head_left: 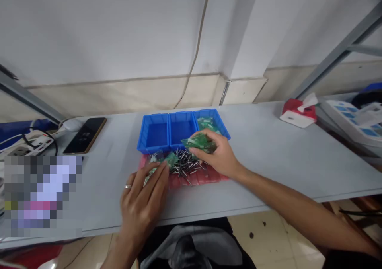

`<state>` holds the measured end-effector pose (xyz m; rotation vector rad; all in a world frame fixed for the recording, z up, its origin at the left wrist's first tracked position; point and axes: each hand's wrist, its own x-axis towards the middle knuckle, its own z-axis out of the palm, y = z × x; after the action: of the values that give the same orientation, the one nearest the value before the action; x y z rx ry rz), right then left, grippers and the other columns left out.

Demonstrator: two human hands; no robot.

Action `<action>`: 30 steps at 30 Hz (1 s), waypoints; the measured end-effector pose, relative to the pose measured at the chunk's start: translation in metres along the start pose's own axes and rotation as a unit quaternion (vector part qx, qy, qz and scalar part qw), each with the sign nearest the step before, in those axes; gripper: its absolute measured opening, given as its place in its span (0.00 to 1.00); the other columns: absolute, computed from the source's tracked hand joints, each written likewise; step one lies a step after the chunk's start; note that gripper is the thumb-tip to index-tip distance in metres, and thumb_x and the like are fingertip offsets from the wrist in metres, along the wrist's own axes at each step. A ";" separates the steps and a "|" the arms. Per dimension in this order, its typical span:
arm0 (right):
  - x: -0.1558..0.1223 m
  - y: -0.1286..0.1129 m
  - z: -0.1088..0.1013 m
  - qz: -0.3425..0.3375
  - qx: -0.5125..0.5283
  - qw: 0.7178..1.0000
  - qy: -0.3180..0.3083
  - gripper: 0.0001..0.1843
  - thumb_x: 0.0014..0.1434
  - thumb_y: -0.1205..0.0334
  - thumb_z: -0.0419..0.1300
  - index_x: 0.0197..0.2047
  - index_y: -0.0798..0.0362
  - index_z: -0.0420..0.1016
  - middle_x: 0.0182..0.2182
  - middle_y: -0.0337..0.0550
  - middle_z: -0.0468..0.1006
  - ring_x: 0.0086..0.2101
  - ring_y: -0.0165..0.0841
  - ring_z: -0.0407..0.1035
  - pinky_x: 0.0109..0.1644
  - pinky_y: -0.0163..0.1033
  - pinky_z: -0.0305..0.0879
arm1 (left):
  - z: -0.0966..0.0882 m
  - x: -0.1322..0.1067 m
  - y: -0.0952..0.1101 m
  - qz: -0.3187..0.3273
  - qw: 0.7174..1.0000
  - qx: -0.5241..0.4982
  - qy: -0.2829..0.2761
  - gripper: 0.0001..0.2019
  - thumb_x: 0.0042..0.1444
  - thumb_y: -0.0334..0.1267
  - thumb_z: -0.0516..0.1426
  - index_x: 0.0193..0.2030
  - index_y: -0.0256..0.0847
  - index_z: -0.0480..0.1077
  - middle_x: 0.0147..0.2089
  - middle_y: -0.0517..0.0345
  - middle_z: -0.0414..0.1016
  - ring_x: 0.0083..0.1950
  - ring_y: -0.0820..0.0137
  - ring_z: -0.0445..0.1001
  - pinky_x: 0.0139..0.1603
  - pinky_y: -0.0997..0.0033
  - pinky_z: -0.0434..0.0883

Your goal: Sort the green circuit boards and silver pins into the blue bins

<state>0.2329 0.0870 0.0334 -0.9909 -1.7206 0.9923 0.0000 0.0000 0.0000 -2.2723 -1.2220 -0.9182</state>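
My right hand (216,153) grips a bunch of green circuit boards (199,143) above the front of a blue three-compartment bin (153,115). My left hand (143,199), with a ring on one finger, reaches in from the lower left. Its extended fingertips rest among loose green boards (159,161) at the edge of a pink sheet (197,178). A heap of small metal pins (183,163) lies on that sheet between my hands. More green boards (206,122) sit in the bin's right compartment, while the other two compartments show blue floors.
The pale grey table (262,157) holds a power strip (30,143), a black phone (85,135), and a red-and-white tissue box (298,113). A white-and-blue object (349,121) stands at the right. A pixelated patch hides the lower left. A wall rises behind.
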 end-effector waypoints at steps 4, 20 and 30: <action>-0.001 0.000 0.001 0.012 0.018 1.000 0.007 0.14 0.57 0.55 0.68 0.46 0.49 0.75 0.38 0.40 0.77 0.34 0.31 0.73 0.36 0.39 0.75 | 0.006 0.006 -0.014 0.022 0.995 -0.098 -0.003 0.26 0.57 0.22 0.61 0.62 0.36 0.68 0.59 0.49 0.75 0.63 0.58 0.71 0.61 0.56 0.73; -0.008 -0.018 0.005 -0.015 0.026 0.993 -0.115 0.18 0.59 0.59 0.66 0.53 0.45 0.76 0.48 0.39 0.80 0.47 0.36 0.75 0.54 0.45 0.72 | 0.000 0.038 0.011 -0.331 0.870 -0.365 -0.008 0.13 0.61 0.41 0.62 0.53 0.50 0.75 0.46 0.61 0.81 0.40 0.72 0.80 0.42 0.74 0.79; -0.007 -0.012 0.001 0.069 0.107 0.988 -0.089 0.11 0.62 0.52 0.63 0.44 0.49 0.76 0.31 0.39 0.83 0.31 0.33 0.79 0.29 0.36 0.76 | -0.013 0.021 -0.011 -0.442 0.836 -0.321 0.047 0.10 0.57 0.44 0.66 0.45 0.47 0.79 0.42 0.61 0.81 0.38 0.72 0.79 0.41 0.75 0.77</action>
<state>0.2312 0.0759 0.0421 -0.9128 -1.6617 1.3600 -0.0058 0.0104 0.0244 -1.9640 -2.2396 -1.9892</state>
